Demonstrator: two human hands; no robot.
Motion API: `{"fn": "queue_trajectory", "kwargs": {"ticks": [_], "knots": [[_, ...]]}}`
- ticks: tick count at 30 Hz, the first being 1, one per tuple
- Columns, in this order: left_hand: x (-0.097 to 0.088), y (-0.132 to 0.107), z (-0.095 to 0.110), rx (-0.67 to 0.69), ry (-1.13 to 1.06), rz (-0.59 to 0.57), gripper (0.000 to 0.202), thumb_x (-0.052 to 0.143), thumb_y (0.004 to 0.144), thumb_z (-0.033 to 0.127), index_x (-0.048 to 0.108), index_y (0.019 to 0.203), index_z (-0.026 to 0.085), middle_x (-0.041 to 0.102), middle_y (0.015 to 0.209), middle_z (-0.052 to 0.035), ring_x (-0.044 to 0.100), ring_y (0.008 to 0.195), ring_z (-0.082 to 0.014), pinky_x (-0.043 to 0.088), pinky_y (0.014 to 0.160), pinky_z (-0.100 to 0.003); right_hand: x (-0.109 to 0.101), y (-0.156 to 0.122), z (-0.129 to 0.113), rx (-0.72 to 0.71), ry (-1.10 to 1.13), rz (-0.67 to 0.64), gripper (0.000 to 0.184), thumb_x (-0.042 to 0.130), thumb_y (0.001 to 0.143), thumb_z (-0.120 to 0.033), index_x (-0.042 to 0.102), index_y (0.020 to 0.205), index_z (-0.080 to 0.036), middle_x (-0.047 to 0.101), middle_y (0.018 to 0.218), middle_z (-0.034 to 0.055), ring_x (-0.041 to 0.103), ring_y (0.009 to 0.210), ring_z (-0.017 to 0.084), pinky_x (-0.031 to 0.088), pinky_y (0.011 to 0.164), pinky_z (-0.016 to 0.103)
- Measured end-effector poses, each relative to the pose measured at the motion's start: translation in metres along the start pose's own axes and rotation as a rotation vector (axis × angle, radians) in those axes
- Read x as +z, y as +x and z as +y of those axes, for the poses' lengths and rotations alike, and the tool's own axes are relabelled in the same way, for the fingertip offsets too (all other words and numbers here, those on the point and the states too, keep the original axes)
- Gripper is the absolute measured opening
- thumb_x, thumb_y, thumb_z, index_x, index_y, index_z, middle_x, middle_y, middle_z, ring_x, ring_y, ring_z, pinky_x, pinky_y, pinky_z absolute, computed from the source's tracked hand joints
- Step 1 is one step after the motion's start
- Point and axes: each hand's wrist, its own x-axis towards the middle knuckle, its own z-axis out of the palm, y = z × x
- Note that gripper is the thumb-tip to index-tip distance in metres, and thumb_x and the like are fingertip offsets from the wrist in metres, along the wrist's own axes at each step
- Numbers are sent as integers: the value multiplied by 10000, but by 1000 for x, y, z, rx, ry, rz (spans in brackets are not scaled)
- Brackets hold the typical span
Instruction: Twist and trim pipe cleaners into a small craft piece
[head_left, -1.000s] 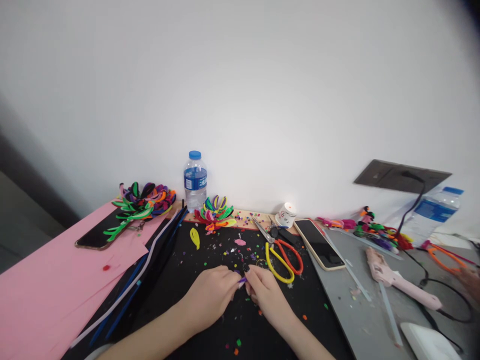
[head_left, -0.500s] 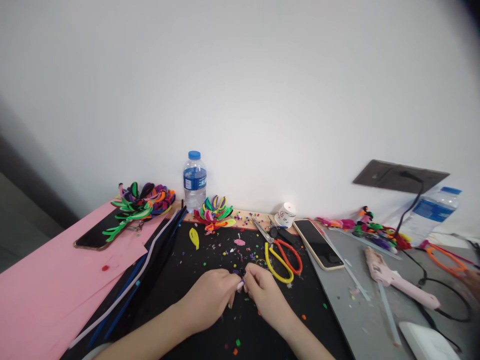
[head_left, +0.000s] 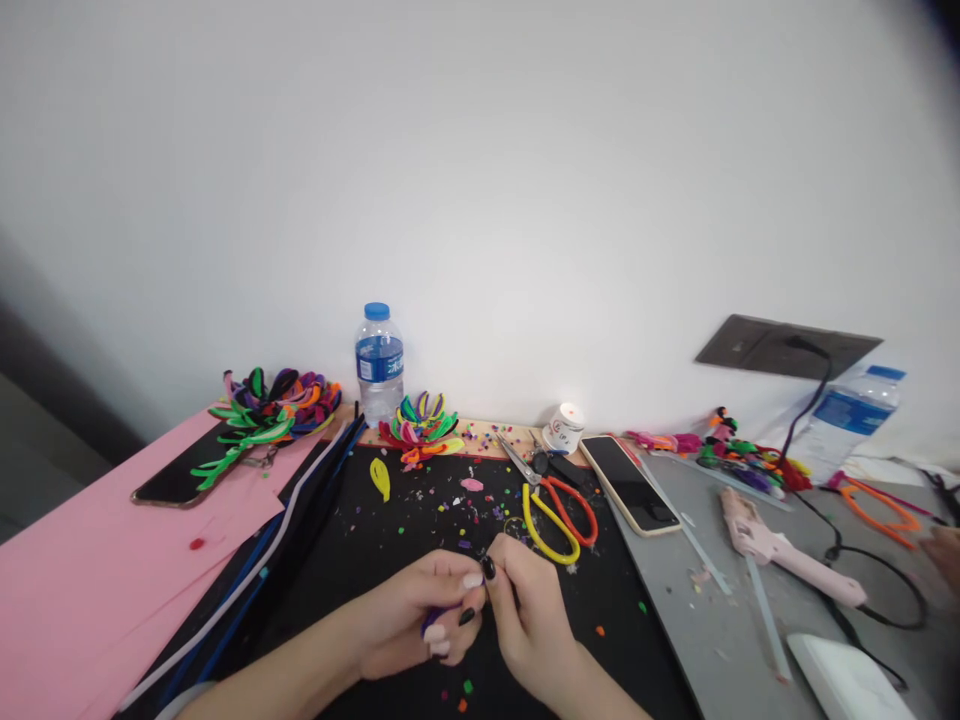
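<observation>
My left hand is closed around a purple pipe cleaner, part of which shows as a loop between the fingers. Thumb and forefinger of my right hand pinch at its end, where both hands meet; the fingers hide most of the piece. Both hands are just above a black mat. Beyond the right hand lie scissors with one yellow and one red handle. A pink pipe-cleaner piece and a yellow looped one rest on the mat farther off.
Colourful pipe-cleaner bundles stand near a water bottle. Purple and blue stems run along the left. To the right are a paper cup, a phone, a pink glue gun with its cord, and another person's hand.
My left hand has turned so its fingers and the purple loop show. My right thumb has rolled up into sight. The whole view has shifted slightly.
</observation>
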Motion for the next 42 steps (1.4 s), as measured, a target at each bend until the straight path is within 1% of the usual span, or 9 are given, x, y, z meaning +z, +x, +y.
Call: {"fn": "queue_trajectory", "kwargs": {"ticks": [3,5,10,15,20,27,35,38,42], "knots": [[0,-2,0,-45,14,-56,253,584,757,296,517,579,129,349,323,70,293,327,-65,270,406,-205,-3,-3,0,-117,-19,-35,178,352,818,-85,365,684,-201,407,639,-8,400,571,128,291,533,249],[-3,0,-1,-24,90,-11,267,567,771,334,525,604,130,383,336,61,310,332,-67,278,420,-208,-4,-2,2,-115,-50,-58,189,344,830,-92,373,678,-201,415,639,-5,405,576,130,300,537,249],[-14,7,2,178,478,227,325,487,821,393,552,663,116,470,423,33,350,398,-64,234,457,-198,-12,11,11,99,-164,0,140,344,855,-134,443,777,-196,489,728,19,475,666,149,370,612,253],[-20,8,13,304,617,384,311,453,836,385,541,686,127,474,479,33,391,455,-84,287,492,-201,-35,22,43,266,-503,131,207,440,781,-145,447,988,-161,517,959,98,492,911,226,385,790,332],[-23,6,16,357,685,473,310,437,833,408,527,696,144,470,521,34,416,497,-102,322,508,-210,-51,21,75,501,-811,-6,288,506,645,-105,484,932,-112,530,939,153,524,888,273,388,753,347],[-24,6,17,384,642,496,297,416,857,384,522,716,145,456,528,40,395,504,-93,303,523,-208,-58,23,76,673,-798,-93,122,502,606,-123,437,692,-180,559,665,79,555,631,223,332,532,268],[-27,4,20,393,261,448,231,503,823,381,500,749,162,393,527,58,323,488,-75,293,494,-188,-54,30,55,434,-461,26,207,522,687,-234,338,596,-213,410,517,-48,385,487,115,263,466,218],[-27,3,22,390,174,395,211,522,820,356,488,736,165,390,527,61,320,483,-68,291,487,-179,-48,29,44,420,-311,-39,263,576,663,-287,339,583,-207,367,508,-65,320,478,95,244,451,207],[-27,2,22,383,111,346,213,516,833,336,467,719,162,390,525,61,321,480,-62,282,482,-174,-39,23,32,377,-192,-191,179,556,676,-240,381,691,-206,457,627,-47,376,549,105,282,496,202]]}}
